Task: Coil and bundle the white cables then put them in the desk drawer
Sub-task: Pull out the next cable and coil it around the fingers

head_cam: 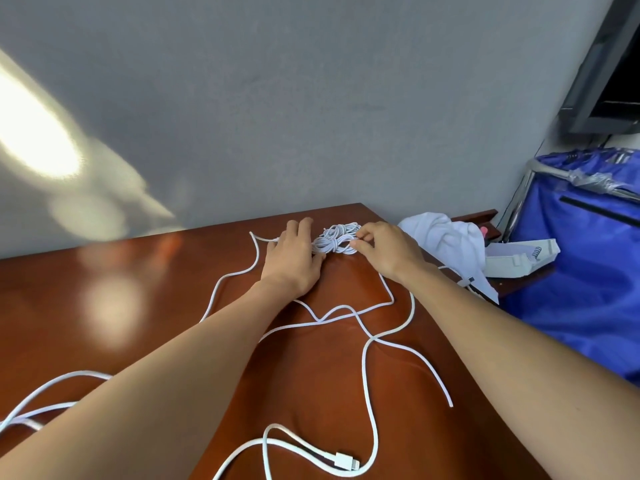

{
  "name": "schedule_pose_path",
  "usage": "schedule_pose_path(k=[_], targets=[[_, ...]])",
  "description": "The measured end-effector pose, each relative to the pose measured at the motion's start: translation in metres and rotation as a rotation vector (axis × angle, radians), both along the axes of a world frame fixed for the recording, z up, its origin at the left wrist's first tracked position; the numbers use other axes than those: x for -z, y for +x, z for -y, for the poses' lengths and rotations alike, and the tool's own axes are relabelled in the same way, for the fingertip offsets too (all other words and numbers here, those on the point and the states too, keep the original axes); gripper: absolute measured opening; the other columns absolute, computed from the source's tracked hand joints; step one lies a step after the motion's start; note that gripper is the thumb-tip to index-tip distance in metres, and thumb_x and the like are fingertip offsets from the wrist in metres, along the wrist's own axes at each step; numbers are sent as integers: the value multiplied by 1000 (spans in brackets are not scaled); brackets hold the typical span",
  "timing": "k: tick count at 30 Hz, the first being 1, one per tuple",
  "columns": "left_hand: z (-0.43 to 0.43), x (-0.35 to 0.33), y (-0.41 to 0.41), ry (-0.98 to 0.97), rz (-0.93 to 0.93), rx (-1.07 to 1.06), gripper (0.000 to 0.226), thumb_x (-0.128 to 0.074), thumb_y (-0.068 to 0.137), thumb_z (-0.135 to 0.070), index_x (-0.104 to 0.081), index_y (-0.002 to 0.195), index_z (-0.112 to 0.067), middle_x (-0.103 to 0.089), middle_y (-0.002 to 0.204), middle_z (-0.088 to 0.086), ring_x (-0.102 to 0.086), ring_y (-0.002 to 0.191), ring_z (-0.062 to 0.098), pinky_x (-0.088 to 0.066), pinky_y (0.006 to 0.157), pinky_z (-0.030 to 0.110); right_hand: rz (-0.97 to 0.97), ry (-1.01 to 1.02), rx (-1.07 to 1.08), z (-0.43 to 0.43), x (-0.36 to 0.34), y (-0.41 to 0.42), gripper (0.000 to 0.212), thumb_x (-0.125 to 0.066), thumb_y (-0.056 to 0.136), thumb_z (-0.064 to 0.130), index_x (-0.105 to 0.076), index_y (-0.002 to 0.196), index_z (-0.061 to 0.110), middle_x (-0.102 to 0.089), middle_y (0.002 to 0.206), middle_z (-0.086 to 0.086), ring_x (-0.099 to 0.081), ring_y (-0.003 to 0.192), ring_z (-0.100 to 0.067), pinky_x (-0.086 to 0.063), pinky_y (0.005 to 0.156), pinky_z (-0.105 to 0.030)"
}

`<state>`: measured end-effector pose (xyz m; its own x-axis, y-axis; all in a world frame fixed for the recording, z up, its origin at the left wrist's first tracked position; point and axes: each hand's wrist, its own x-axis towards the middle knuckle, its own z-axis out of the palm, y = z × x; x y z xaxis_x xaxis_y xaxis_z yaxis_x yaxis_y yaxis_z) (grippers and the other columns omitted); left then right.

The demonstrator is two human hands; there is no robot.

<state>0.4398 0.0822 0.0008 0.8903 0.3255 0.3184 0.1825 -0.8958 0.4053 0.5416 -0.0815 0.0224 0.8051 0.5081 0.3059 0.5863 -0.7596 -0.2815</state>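
Glossy red-brown wooden worktop [311, 375] carries everything; long loose white cables [373, 338] sprawl uncoiled across it, front edge to far edge; small coiled white cable bundle [337, 242] lies at far edge, between both hands; left hand [292, 261] lies with fingers flat, pressing bundle's left end, grip slack; right hand [384, 251] pinches bundle's right end, fingertips curled tight; flat white plug [341, 460] near front edge. Judged step: finishing one bundle. Next move calls for securing tail, then gathering loose runs; drawer not in view.

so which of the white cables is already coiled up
The bundle at the far edge of the desk, between the left hand and right hand; the other cables lie loose.
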Motion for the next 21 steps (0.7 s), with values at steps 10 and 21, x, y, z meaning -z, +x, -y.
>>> schedule_pose_path(k=[10,21], targets=[[16,-17,-32,75,-43,126,46,-53,103,-23,-43,147,-14,-38,147,6,-49,129,31,-43,106,48,45,107,34,31,-13,-26,23,-53,104,24,-76,107,22,-76,101,-1,-68,95,-27,-54,88,-39],[58,-31,-76,169,-132,246,33,-42,108,-32,-56,136,-23,-57,141,-1,-52,131,23,-35,110,45,122,-17,-57,84,-22,-75,29,-48,102,20,-76,110,21,-74,113,0,-60,110,-26,-54,88,-40]])
